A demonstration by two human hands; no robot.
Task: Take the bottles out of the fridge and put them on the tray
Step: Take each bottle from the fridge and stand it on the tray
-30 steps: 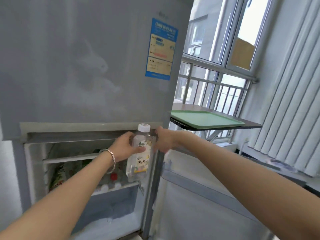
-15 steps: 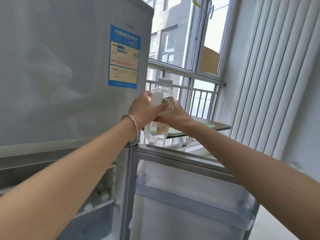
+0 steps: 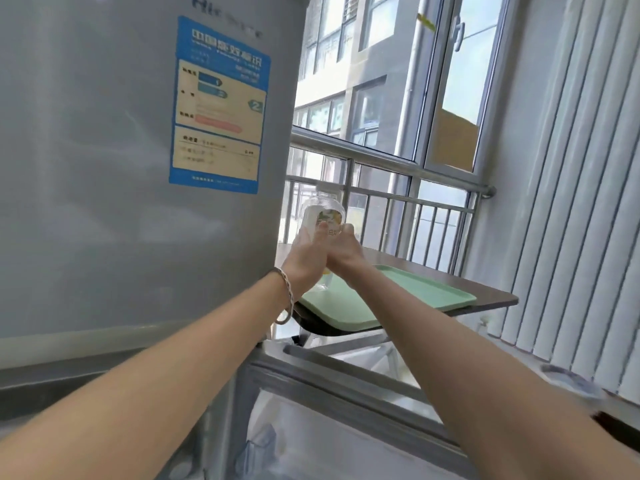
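1. Head view: both of your hands are clenched around one clear bottle, left hand on its left side, right hand on its right, the two grips touching each other.
2. You hold the bottle upright in the air, just right of the grey fridge.
3. Beyond and below your hands, the green tray lies on the dark counter by the window.
4. Nearer you, the open lower fridge door sits under your forearms.
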